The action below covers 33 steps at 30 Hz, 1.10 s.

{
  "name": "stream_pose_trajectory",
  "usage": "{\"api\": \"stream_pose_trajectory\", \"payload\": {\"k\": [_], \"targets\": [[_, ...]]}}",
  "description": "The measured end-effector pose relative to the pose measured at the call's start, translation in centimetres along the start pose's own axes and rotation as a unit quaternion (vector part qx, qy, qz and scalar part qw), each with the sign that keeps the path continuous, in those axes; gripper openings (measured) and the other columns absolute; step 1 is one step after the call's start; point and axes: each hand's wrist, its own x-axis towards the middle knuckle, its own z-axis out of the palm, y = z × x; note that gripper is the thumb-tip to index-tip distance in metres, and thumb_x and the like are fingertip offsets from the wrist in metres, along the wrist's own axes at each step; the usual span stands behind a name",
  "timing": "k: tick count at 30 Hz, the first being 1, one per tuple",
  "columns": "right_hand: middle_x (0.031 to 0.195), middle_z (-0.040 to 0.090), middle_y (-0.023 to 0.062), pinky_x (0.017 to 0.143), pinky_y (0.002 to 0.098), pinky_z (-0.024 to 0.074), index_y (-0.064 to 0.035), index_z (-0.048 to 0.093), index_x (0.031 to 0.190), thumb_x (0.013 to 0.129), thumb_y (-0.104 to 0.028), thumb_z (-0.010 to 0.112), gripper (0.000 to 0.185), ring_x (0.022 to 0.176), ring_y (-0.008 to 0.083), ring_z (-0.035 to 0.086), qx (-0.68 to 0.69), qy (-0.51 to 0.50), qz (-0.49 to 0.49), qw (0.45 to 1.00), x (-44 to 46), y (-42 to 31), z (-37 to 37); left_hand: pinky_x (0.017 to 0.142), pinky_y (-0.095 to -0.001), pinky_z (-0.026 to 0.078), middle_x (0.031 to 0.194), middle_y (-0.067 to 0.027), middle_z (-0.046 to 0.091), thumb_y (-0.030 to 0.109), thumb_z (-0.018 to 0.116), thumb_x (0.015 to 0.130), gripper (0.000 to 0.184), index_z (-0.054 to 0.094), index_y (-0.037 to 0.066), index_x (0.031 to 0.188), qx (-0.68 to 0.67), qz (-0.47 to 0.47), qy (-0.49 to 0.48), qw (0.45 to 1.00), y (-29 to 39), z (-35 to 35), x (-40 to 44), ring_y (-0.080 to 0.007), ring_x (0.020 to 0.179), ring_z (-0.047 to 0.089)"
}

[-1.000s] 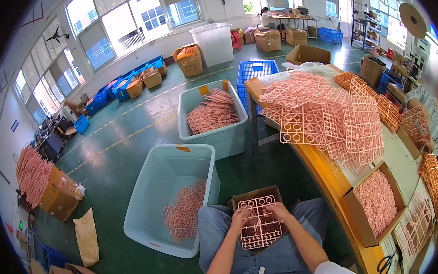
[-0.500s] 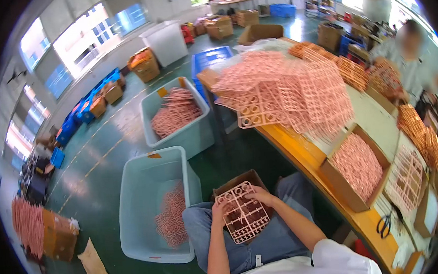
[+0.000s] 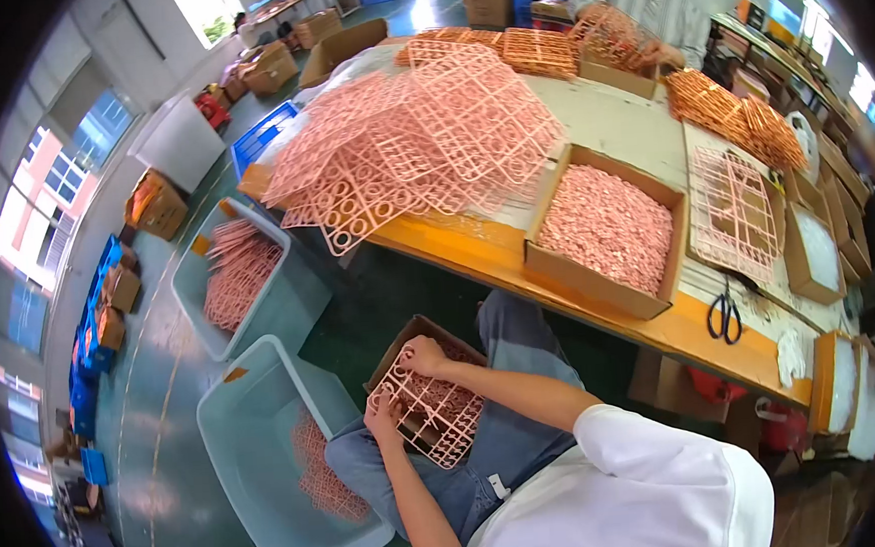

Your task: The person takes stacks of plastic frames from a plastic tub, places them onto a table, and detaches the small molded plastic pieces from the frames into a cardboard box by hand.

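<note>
A pink plastic lattice frame [image 3: 434, 414] lies tilted over a small cardboard box [image 3: 419, 327] on my lap, and reddish-pink pieces show inside the box. My left hand [image 3: 383, 417] is closed on the frame's left edge. At the frame's upper edge, my right hand [image 3: 424, 358] also grips it, fingers bent around the bars. Beside my left knee, a pale blue tub [image 3: 237, 436] holds a few similar pink frames [image 3: 321, 471].
A table [image 3: 497, 260] bears a heap of pink frames [image 3: 419, 134], a box of small pink pieces [image 3: 605, 228], scissors [image 3: 724, 318] and orange frames [image 3: 728, 115]. Another tub [image 3: 294, 302] stands at the left. Across the table, a person [image 3: 642, 10] handles an orange frame.
The view has swung to the right, bringing more of the table into sight. Both hands remain on the pink frame over the box, which now looks more tilted.
</note>
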Motion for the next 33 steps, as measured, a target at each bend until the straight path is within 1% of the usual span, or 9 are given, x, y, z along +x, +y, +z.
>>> {"api": "stream_pose_trajectory", "payload": {"k": [6,7,9,10,16,21,25,28,33], "targets": [[0.090,0.064,0.0227,0.075,0.0420,0.0503,0.0029,0.064,0.085,0.070,-0.032,0.069,0.039,0.087,0.0368,0.063,-0.038,-0.031,0.103,0.994,-1.4,-1.2,-0.2,0.047,-0.0231,0.038,0.068,0.0017,0.053,0.023,0.060,0.083,0.013,0.056,0.011,0.087,-0.047,-0.058,-0.007,0.997,-2.0,-1.6,1.9,-0.0105,0.053,0.048],[0.089,0.065,0.0216,0.073,0.0389,0.0506,0.0035,0.064,0.083,0.069,-0.031,0.071,0.038,0.083,0.0330,0.065,0.030,-0.045,0.050,0.997,-0.6,0.6,0.5,0.048,-0.0237,0.039,0.071,0.0012,0.054,0.030,0.061,0.083,0.020,0.055,0.011,0.088,-0.117,-0.090,-0.037,0.988,-1.3,-1.2,1.0,-0.0117,0.054,0.049],[0.087,0.066,0.0197,0.072,0.0359,0.0504,0.0029,0.065,0.081,0.067,-0.030,0.072,0.036,0.076,0.0273,0.065,0.153,-0.083,0.034,0.984,-0.3,1.5,-0.1,0.047,-0.0240,0.041,0.068,0.0000,0.054,0.036,0.061,0.083,0.027,0.054,0.010,0.087,0.017,-0.065,0.049,0.997,-0.7,0.8,0.1,-0.0119,0.054,0.051],[0.080,0.066,0.0171,0.057,0.0327,0.0520,0.0028,0.066,0.081,0.069,-0.021,0.072,0.028,0.062,0.0195,0.064,0.134,-0.063,-0.029,0.989,-0.3,1.7,-0.4,0.046,-0.0202,0.042,0.075,-0.0030,0.054,0.033,0.065,0.083,0.028,0.054,0.008,0.088,0.084,-0.037,-0.001,0.996,-0.7,0.6,0.3,-0.0111,0.060,0.053],[0.081,0.066,0.0112,0.056,0.0262,0.0536,0.0035,0.066,0.083,0.079,-0.005,0.063,0.010,0.072,0.0197,0.065,0.338,-0.189,0.081,0.918,-0.3,1.6,-1.0,0.051,-0.0219,0.046,0.078,-0.0056,0.058,0.015,0.068,0.079,0.021,0.055,0.003,0.090,0.044,0.032,0.037,0.998,-1.8,0.5,0.8,-0.0134,0.063,0.055],[0.078,0.066,0.0173,0.072,0.0358,0.0533,-0.0031,0.068,0.088,0.072,-0.010,0.065,0.018,0.074,0.0264,0.066,0.032,-0.047,0.083,0.995,-0.9,1.0,-0.1,0.056,-0.0222,0.048,0.089,-0.0096,0.065,0.008,0.060,0.081,0.015,0.054,0.003,0.094,0.038,0.032,-0.003,0.999,-3.9,-1.1,2.0,-0.0138,0.068,0.059],[0.082,0.066,0.0183,0.076,0.0374,0.0521,-0.0039,0.068,0.090,0.071,-0.011,0.066,0.020,0.081,0.0299,0.065,0.034,-0.027,0.183,0.982,-0.9,0.8,0.7,0.061,-0.0270,0.051,0.086,-0.0084,0.063,0.012,0.056,0.082,0.018,0.053,0.005,0.098,0.037,-0.032,0.043,0.998,-4.2,-1.6,2.1,-0.0181,0.071,0.061],[0.107,0.061,0.0215,0.088,0.0404,0.0465,-0.0032,0.063,0.105,0.075,-0.018,0.062,0.033,0.102,0.0315,0.059,-0.028,-0.075,0.170,0.982,-1.0,1.3,0.2,0.061,-0.0299,0.049,0.083,-0.0032,0.060,0.018,0.056,0.083,0.020,0.055,0.008,0.100,0.078,-0.092,0.043,0.992,-3.8,-1.4,1.7,-0.0148,0.073,0.060],[0.142,0.026,0.0249,0.105,0.0483,0.0276,-0.0058,0.035,0.132,0.082,-0.029,0.055,0.059,0.126,0.0426,0.033,-0.179,-0.085,0.116,0.973,-4.0,-0.2,-2.5,0.076,-0.0332,0.046,0.102,-0.0071,0.060,0.020,0.053,0.083,0.026,0.056,0.007,0.106,0.090,-0.111,0.049,0.989,-4.0,-1.5,1.6,-0.0225,0.088,0.059]]}}
